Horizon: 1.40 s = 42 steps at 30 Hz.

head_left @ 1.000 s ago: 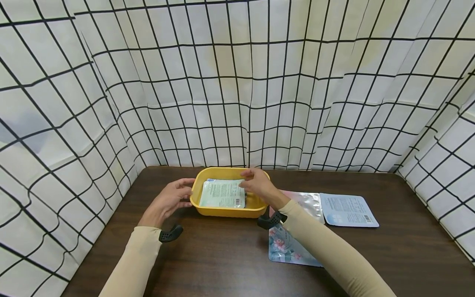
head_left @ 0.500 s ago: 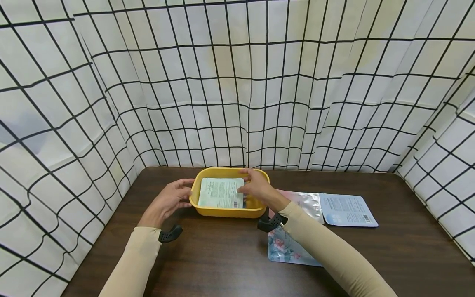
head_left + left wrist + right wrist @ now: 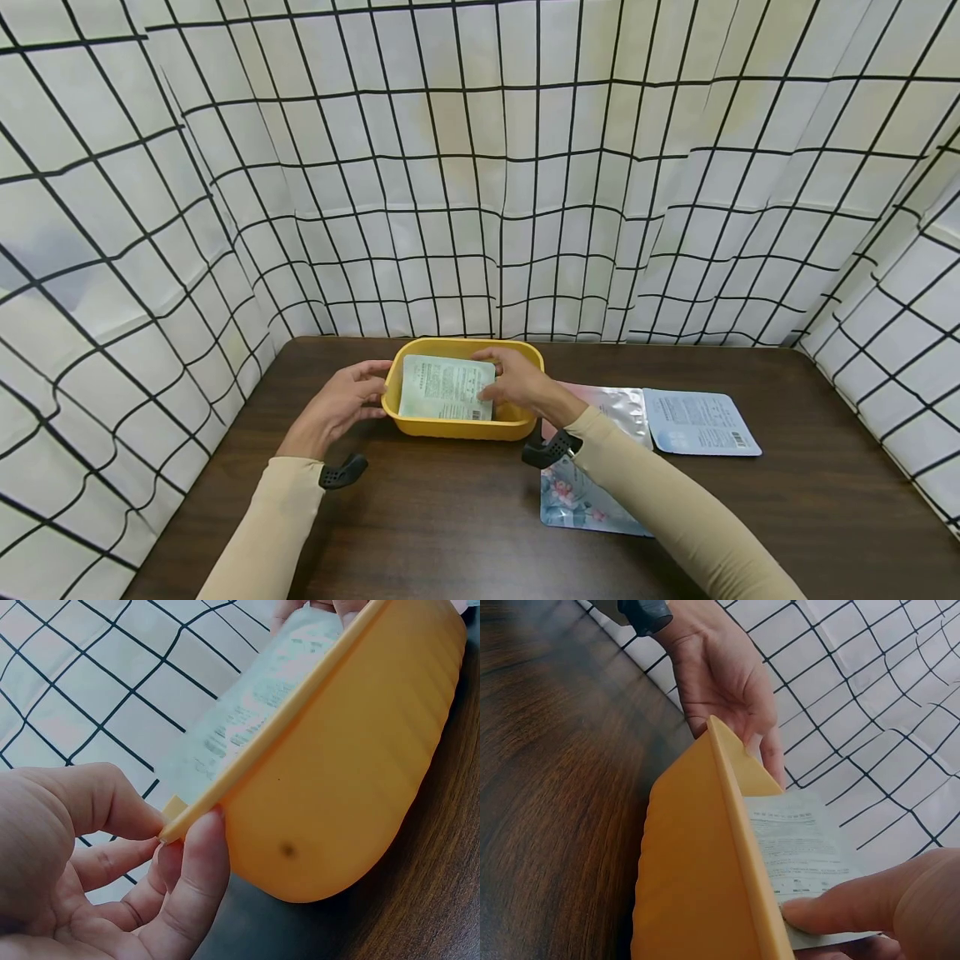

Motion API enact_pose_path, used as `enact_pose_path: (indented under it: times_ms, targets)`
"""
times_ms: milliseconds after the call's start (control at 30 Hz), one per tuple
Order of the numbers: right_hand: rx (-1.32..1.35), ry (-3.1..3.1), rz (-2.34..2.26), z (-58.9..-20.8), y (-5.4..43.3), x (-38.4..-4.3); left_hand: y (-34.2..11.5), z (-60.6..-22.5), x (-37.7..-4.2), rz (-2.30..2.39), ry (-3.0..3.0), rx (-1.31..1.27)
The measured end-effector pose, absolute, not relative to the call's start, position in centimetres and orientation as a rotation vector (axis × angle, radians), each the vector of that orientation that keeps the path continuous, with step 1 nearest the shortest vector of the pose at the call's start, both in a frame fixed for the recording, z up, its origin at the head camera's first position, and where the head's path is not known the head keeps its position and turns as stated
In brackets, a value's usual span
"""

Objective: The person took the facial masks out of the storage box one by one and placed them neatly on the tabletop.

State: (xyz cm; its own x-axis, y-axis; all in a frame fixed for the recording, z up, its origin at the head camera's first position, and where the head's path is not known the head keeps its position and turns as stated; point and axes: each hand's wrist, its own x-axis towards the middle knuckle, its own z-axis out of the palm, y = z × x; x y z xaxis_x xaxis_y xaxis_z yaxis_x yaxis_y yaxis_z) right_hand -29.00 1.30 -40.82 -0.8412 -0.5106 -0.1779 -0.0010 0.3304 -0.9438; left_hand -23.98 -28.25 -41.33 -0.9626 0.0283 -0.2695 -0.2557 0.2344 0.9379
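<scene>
A yellow plastic basin (image 3: 459, 430) stands near the table's back edge. In it is a flat pale green packet (image 3: 438, 387) covered in small print with a barcode at one corner. My left hand (image 3: 347, 407) pinches the basin's left rim between thumb and fingers, as the left wrist view also shows. My right hand (image 3: 519, 382) reaches over the right side and pinches the packet's right edge. In the right wrist view its thumb (image 3: 832, 906) presses on the printed face, with fingers beneath. The packet sits slightly tilted, its far edge above the basin's floor.
Right of the basin lie a light blue packet (image 3: 701, 423), a pink and silver packet (image 3: 628, 410), and a blue packet with pink flowers (image 3: 581, 500), partly under the right forearm. White grid-patterned cloth (image 3: 555, 183) walls the dark wooden table (image 3: 435, 517) at back and sides.
My right hand has closed its thumb and fingers on the green packet's right edge and turned it slightly, its far edge rising. The left hand stays on the rim.
</scene>
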Motion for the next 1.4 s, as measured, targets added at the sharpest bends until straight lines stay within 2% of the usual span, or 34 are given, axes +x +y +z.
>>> enact_pose_path:
  times_ms: [667,1400]
  targets:
    - [-0.563,2.099,-1.648,-40.5,2.0,-28.7,-28.3,-41.5,-24.1,1.796,2.279,-0.226]
    - [-0.662,2.042,-1.853,-39.3,6.4,-28.4,-28.2,-41.5,-24.2,1.783,2.293,-0.221]
